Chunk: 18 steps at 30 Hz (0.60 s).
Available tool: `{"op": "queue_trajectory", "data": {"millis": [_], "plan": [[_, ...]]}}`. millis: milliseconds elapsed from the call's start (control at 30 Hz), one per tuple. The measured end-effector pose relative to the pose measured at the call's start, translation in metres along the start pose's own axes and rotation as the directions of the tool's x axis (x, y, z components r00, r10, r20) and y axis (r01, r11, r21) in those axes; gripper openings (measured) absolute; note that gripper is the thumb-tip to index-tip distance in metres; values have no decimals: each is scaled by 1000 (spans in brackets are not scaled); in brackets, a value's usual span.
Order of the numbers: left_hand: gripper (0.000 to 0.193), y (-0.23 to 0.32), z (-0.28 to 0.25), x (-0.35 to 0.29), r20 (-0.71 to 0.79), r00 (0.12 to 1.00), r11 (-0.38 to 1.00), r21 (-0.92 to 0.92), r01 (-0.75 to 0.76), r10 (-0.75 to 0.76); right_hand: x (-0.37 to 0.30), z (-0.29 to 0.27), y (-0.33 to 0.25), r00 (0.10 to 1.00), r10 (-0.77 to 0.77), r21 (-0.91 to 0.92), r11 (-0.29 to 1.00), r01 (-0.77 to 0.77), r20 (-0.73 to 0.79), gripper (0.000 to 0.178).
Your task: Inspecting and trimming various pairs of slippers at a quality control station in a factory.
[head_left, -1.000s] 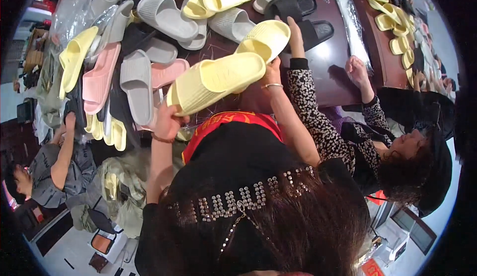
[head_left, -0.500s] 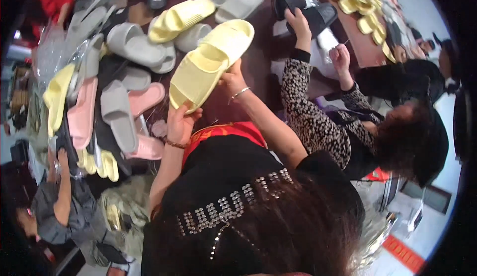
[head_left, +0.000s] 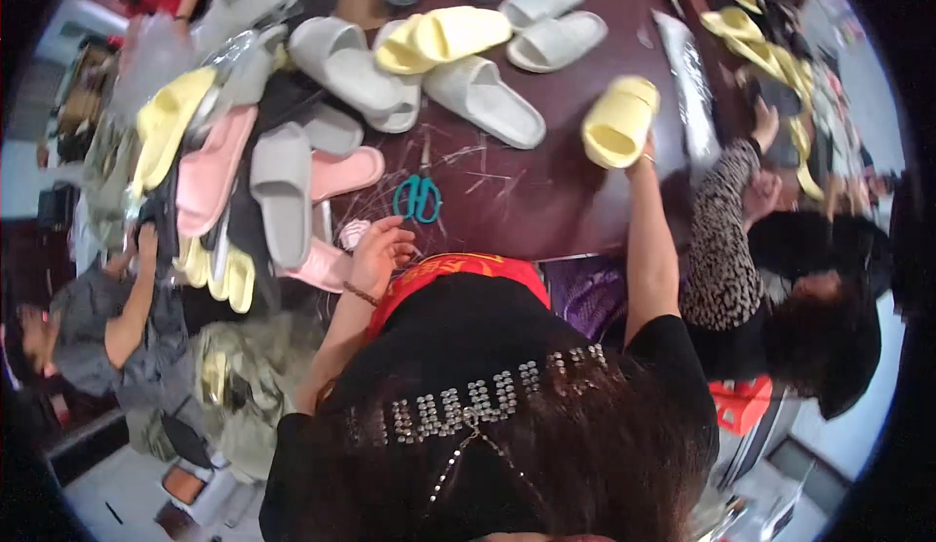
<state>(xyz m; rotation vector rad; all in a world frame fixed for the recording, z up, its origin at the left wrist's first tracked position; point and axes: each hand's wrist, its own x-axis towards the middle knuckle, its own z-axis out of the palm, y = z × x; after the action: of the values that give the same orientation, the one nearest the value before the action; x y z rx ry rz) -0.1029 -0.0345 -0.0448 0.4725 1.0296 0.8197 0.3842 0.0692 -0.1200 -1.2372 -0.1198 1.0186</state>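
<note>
My right hand is stretched out to the right over the dark red table and holds a yellow slipper by its near side. Most of its fingers are hidden by the slipper. My left hand hovers at the near table edge, holding nothing, with its fingers apart. Just beyond it lie teal-handled scissors among thin clear plastic scraps. Left of that hand are a pink slipper and a long grey slipper.
Grey slippers and a yellow pair lie across the table's far side. A clear plastic-wrapped strip is right of my held slipper. A co-worker in patterned sleeves works at the right, another person at the left.
My left hand has let go of the yellow slipper, which my right hand has carried to the right. The patterned-sleeved co-worker's hands have shifted right. The scissors have come into sight.
</note>
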Motion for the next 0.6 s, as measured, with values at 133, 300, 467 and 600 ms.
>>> {"op": "queue_trajectory", "data": {"millis": [133,300,467,600], "plan": [[22,-5,-13,-9,-119,990,997,37,-66,70,7,-11,-11,970,-201,-330,932,147,-138,37],[18,0,-18,-12,-240,965,994,20,-104,106,-7,46,-22,516,-730,-861,-197,469,449,34],[17,9,-13,-7,-233,964,991,51,-121,130,1,170,38,760,-371,-532,551,643,534,40],[16,8,-11,-13,-247,949,979,99,-177,197,9,252,70,770,22,-552,711,436,637,46]]}}
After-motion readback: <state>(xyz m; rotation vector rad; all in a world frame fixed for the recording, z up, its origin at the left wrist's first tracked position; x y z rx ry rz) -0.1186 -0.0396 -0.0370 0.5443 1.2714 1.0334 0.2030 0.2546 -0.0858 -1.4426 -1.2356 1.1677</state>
